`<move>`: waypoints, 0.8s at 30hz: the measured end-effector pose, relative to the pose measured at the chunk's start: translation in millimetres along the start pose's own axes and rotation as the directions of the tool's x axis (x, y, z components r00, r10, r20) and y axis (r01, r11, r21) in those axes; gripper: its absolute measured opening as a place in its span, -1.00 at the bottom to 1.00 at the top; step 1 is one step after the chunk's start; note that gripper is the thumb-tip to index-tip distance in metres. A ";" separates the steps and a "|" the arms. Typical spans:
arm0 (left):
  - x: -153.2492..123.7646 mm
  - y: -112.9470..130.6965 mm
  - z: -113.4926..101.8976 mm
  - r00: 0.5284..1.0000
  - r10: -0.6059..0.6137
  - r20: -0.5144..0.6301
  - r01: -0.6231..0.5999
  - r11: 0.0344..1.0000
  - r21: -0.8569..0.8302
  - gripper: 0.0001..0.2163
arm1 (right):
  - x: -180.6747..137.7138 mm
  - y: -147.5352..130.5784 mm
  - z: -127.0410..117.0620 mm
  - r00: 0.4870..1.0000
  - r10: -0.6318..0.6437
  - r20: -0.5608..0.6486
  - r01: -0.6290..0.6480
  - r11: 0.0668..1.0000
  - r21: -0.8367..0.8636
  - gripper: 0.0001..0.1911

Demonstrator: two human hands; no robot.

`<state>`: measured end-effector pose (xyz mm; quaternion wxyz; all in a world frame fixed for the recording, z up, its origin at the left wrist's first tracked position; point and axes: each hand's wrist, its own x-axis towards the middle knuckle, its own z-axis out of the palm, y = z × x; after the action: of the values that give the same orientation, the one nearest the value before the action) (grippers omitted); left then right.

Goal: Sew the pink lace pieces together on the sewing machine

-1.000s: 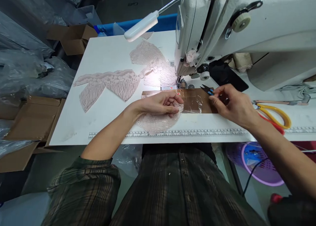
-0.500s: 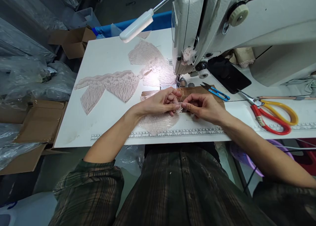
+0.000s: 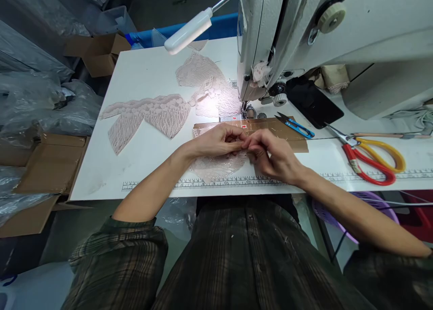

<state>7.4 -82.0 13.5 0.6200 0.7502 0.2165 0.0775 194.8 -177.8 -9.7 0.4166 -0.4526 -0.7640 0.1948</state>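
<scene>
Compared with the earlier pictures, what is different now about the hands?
The right hand released the blue snips, now lying partly on the brown strip, and moved left to meet the left hand. The left hand stayed at its lace piece; the other lace stayed put.

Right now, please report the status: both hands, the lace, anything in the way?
Left hand holding pale lace. Right hand pinched, meeting left, grip hidden. Blue snips beyond right hand, partly on brown strip, not blocking.
</scene>
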 end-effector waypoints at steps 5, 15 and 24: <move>-4.3 5.9 -5.0 0.996 0.085 -0.016 -0.081 0.976 0.200 -0.84 | -2.7 2.3 -9.5 0.975 -0.069 0.212 0.144 0.920 -0.365 -0.90; -0.6 0.8 -4.0 0.992 0.017 -0.122 -0.006 0.995 0.095 -0.81 | -16.2 11.8 -54.8 0.919 0.370 0.136 -0.325 0.906 -0.272 -0.75; -1.8 -9.9 -2.6 0.993 -0.029 -0.118 0.025 0.999 -0.040 -0.79 | 10.5 4.3 -23.5 0.828 0.442 0.345 -0.534 0.808 0.248 -0.59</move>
<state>2.5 -79.1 4.7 0.6213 0.7293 0.2614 0.1175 213.6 -168.4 5.8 0.3136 -0.5269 -0.6255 0.4826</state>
